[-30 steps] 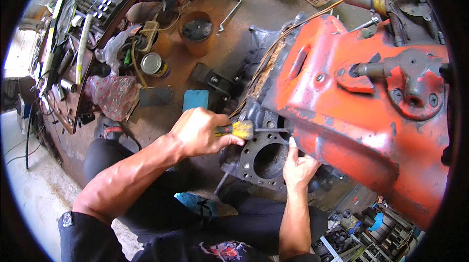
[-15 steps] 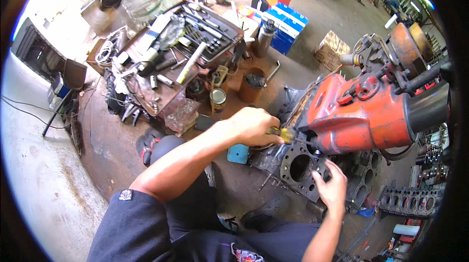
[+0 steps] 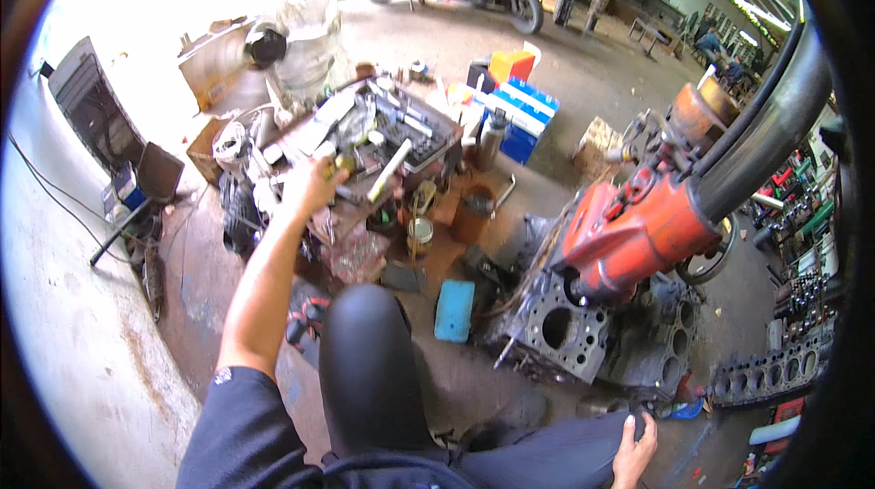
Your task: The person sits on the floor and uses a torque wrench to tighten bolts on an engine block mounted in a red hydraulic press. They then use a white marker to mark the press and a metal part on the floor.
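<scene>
My left hand (image 3: pixel 310 186) held a yellow tool (image 3: pixel 343 164) over the tool tray (image 3: pixel 428 124). My right hand (image 3: pixel 635 448) lay open on my leg. The engine block (image 3: pixel 556 329) sat untouched.

Colour key. Engine housing (image 3: pixel 638 234): orange-red, above a dark grey engine block (image 3: pixel 556 329). Pad (image 3: pixel 454 310) on the floor: light blue. Handle (image 3: pixel 344 163) of the tool at the left hand (image 3: pixel 310 186): yellow. Boxes (image 3: pixel 521 115): blue with white stripes, topped by an orange box (image 3: pixel 510 65). Cup (image 3: pixel 472 214): brown. Trousers (image 3: pixel 369 370): black. Hose (image 3: pixel 756 138): black. Floor (image 3: pixel 210 279): rust-brown, stained.
</scene>
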Action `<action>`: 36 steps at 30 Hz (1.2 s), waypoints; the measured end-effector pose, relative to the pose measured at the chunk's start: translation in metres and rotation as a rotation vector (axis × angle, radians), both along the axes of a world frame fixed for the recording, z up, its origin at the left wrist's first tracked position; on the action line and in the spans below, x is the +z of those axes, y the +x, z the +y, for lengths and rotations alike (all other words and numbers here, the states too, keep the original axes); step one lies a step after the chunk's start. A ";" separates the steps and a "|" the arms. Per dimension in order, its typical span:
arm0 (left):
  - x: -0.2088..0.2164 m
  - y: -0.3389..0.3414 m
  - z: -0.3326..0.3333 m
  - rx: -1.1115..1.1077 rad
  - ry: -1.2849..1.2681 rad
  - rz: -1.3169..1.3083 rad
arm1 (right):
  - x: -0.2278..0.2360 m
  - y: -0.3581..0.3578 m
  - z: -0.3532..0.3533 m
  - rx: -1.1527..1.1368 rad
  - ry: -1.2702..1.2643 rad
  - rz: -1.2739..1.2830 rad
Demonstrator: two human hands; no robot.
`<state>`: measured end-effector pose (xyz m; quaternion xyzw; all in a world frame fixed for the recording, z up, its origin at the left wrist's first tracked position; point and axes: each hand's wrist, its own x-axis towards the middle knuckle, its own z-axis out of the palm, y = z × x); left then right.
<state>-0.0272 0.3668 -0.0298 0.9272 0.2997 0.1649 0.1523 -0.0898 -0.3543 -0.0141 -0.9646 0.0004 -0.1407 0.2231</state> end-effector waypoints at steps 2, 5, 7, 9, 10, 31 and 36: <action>-0.012 0.008 -0.012 0.092 0.367 0.033 | 0.008 0.001 0.009 0.091 -0.157 -0.125; -0.016 0.027 -0.033 -0.100 0.274 -0.271 | 0.018 0.002 0.021 -0.078 0.011 0.089; -0.018 0.042 -0.049 -0.192 0.206 -0.088 | 0.020 0.004 0.028 -0.055 0.019 0.039; -0.020 0.054 -0.060 -0.120 0.168 0.072 | 0.017 0.006 0.031 -0.020 0.016 -0.009; -0.023 0.060 -0.066 -0.087 0.118 0.170 | 0.015 0.005 0.031 -0.035 0.007 -0.012; 0.093 -0.006 -0.376 -1.395 -0.485 -0.369 | 0.075 0.037 0.159 0.368 0.790 -0.146; 0.068 -0.020 -0.389 -1.403 -0.742 -0.034 | 0.071 0.024 0.151 0.456 0.760 -0.020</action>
